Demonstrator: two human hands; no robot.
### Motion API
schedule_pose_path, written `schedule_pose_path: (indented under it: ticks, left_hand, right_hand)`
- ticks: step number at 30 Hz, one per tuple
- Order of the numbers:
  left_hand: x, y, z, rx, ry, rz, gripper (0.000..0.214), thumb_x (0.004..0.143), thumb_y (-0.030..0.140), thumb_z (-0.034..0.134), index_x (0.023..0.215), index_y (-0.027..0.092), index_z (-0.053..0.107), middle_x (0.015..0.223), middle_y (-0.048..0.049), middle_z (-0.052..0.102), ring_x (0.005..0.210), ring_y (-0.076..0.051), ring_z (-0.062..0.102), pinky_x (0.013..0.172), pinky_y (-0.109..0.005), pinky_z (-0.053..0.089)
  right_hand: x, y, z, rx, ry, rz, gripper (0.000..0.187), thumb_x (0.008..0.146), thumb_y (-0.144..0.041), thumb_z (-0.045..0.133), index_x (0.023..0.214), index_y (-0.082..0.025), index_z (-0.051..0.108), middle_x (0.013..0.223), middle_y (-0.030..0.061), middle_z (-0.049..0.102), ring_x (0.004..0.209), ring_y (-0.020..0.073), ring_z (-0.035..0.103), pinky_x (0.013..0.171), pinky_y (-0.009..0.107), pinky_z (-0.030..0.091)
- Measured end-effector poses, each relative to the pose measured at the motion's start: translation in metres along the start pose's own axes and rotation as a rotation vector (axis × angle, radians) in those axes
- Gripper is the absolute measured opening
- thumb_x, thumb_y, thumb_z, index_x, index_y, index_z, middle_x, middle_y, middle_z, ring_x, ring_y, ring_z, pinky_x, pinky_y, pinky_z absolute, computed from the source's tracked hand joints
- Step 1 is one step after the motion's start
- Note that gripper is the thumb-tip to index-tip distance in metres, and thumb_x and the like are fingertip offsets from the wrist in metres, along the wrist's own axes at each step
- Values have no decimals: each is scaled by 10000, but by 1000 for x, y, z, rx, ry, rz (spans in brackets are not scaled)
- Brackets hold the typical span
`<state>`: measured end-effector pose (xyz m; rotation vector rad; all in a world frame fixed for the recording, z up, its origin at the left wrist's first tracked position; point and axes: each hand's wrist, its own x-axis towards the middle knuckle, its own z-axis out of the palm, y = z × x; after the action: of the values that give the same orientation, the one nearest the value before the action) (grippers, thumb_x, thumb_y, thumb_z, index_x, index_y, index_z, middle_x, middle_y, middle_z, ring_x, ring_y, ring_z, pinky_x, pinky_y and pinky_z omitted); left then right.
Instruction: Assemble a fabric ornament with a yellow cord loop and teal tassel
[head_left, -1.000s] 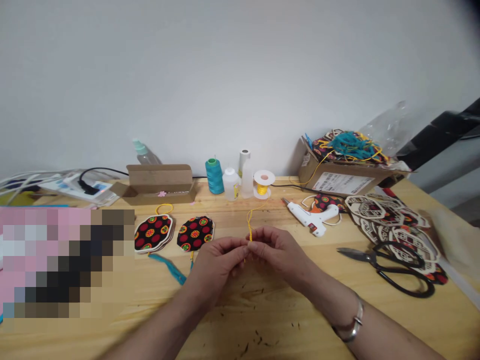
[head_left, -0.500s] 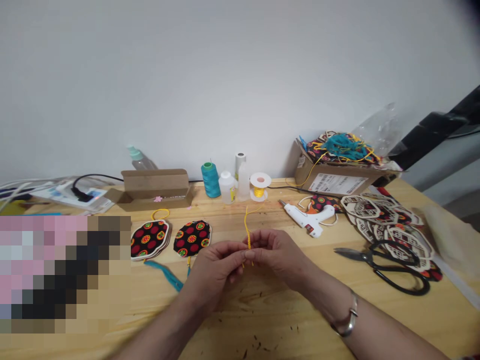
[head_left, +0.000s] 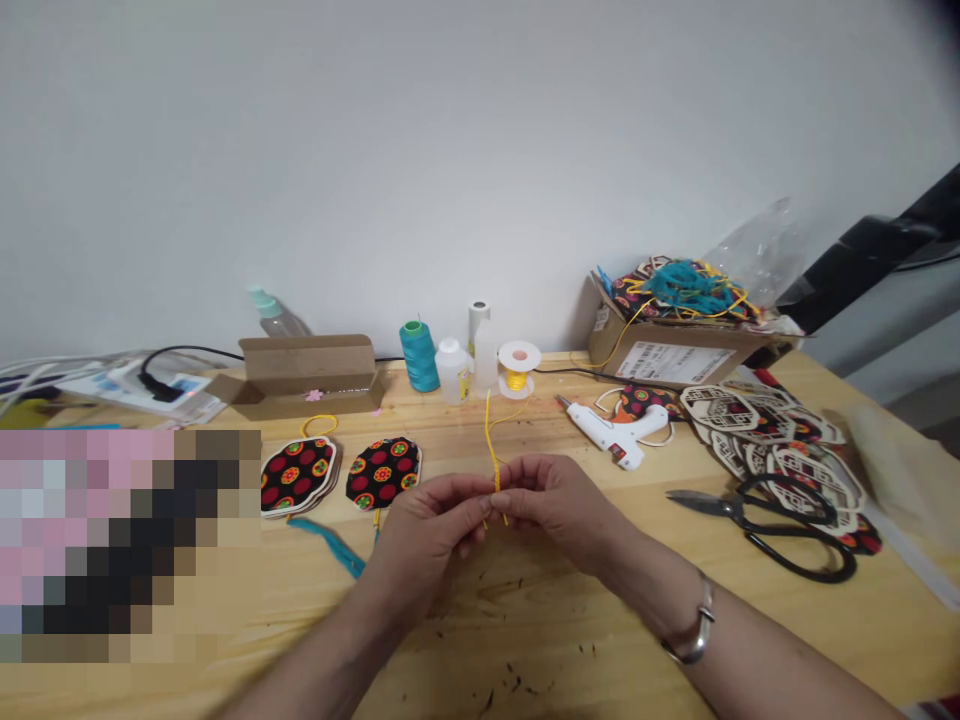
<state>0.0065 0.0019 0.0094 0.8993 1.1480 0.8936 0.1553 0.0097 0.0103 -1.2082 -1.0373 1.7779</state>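
Note:
Both hands meet over the middle of the table, pinching a yellow cord (head_left: 492,450) between thumbs and fingers. My left hand (head_left: 442,515) is closed on it from the left, my right hand (head_left: 551,505) from the right. Above the fingers the cord stands up, its lower part looking braided or knotted; two short ends poke out below. A thin strand runs back toward a white spool of yellow cord (head_left: 517,378). Just left of my left hand lies a patterned octagonal fabric piece (head_left: 384,475), with a teal tassel (head_left: 330,545) partly hidden by the hand.
Scissors (head_left: 757,515) and a white glue gun (head_left: 619,432) lie to the right, beside stacked octagonal frames (head_left: 780,450). A full cardboard box (head_left: 675,350) stands behind. Along the wall are teal thread (head_left: 418,357), bottles (head_left: 453,372) and a small open box (head_left: 311,375).
Both hands stay pinched on the yellow cord with little movement. The cord's upper end now reaches slightly higher and leans a little left. The view has shifted slightly.

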Motion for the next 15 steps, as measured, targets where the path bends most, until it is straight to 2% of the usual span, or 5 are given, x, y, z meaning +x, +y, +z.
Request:
schedule_pose_path:
  ticks: [9, 15]
  left_hand:
    - [0, -2, -3, 12, -43, 12, 115, 656, 215, 695, 762, 178, 718, 590, 19, 633, 472, -33, 461, 438, -127, 341]
    - [1, -3, -3, 18, -55, 19, 104, 659, 213, 690, 757, 188, 715, 613, 19, 649, 487, -37, 474, 454, -134, 350]
  right_hand:
    - [0, -1, -1, -108, 49, 10, 159, 573, -260, 694, 624, -122, 634, 491, -38, 515, 467, 67, 404, 481, 223, 276]
    - [1, 1, -3, -170, 55, -56, 103, 606, -219, 655, 580, -136, 600, 498, -40, 516, 483, 74, 418, 491, 224, 289]
